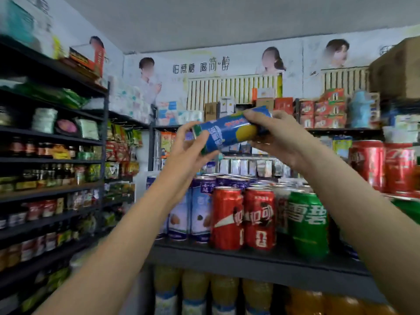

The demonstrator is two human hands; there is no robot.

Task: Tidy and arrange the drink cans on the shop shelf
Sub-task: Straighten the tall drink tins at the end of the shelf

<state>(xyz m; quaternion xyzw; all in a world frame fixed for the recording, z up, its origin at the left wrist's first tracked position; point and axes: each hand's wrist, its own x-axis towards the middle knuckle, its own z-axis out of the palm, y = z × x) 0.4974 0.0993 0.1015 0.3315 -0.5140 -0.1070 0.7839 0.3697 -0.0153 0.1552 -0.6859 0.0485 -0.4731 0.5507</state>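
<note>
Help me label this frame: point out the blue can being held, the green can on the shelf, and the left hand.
blue can [229,130]: head view, middle of its side.
green can [306,223]: head view, front label.
left hand [189,147]: head view, palm area.

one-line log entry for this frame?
phase: handling | hands: left and right hold blue can, tilted, above shelf | red cans upright
</note>
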